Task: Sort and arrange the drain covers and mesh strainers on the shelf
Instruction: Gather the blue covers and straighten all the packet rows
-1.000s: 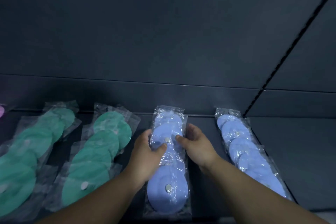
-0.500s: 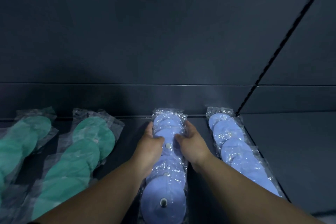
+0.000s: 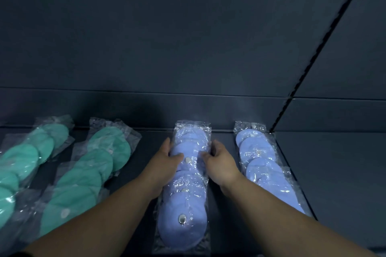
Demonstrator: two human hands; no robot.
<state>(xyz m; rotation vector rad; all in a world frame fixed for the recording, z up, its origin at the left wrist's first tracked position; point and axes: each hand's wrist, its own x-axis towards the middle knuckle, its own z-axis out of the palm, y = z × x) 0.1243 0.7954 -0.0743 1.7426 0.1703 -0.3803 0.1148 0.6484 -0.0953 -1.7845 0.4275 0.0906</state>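
A row of blue drain covers in clear plastic bags (image 3: pixel 183 210) runs front to back along the middle of the dark shelf (image 3: pixel 334 173). My left hand (image 3: pixel 165 162) grips its left edge and my right hand (image 3: pixel 219 160) grips its right edge, thumbs resting on top near a metal stud. A second row of blue covers (image 3: pixel 263 165) lies to the right, apart from my hands. Two rows of green covers (image 3: pixel 87 175) (image 3: pixel 23 158) lie to the left.
The shelf's dark back wall (image 3: pixel 188 48) rises just behind the rows. A black slotted upright (image 3: pixel 313 52) slants up at the right, ending near the far end of the right blue row. Bare shelf lies right of that row.
My hands slid farther back along the middle blue row and the row now sits straighter. The view shifted, so the green rows appear farther left.
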